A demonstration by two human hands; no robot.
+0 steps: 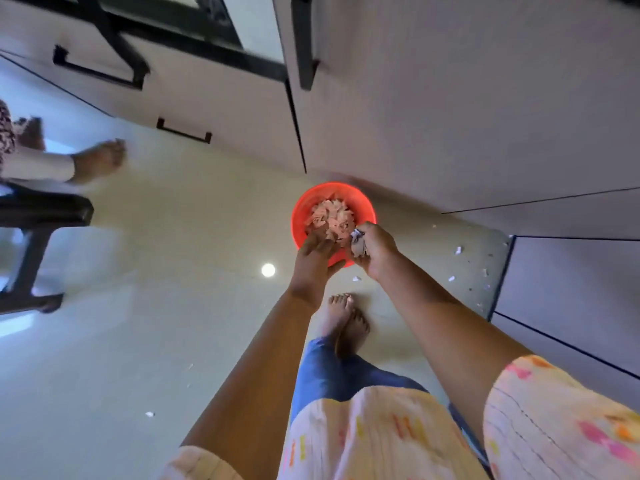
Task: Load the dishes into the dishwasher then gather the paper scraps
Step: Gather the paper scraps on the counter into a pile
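A red bowl (304,206) full of paper scraps (330,216) is held above the floor, close to the cabinets. My left hand (317,251) grips its near rim, thumb under the bowl and fingers lying over the scraps inside. My right hand (375,251) hovers at the bowl's right edge and clutches a bunch of white paper scraps (358,242). A few small white scraps (458,250) lie on the floor to the right, near the cabinet corner, and one more scrap (149,414) lies at the lower left.
White cabinets with black handles (183,131) run along the top and right. Another person's bare foot (100,161) and a dark chair (38,216) are at the left. My own feet (343,320) stand below the bowl on the pale tiled floor.
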